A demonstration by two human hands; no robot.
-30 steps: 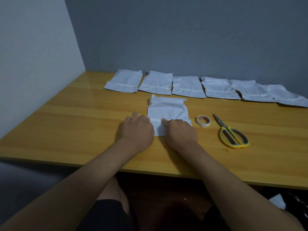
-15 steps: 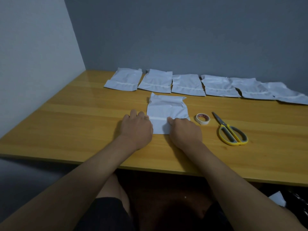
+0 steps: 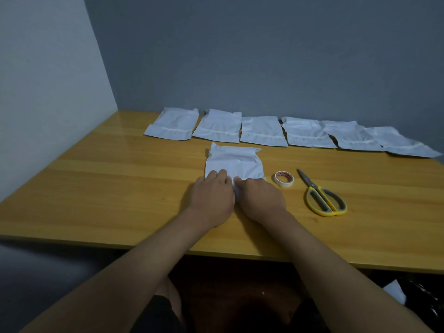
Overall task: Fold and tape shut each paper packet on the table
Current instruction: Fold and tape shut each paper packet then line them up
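I have both hands on the near edge of the packet at the table's middle: left hand and right hand lie flat, fingers pressing the fold. No tape is on yet; the tape and scissors lie untouched to the right. Six packets along the far edge look already folded.
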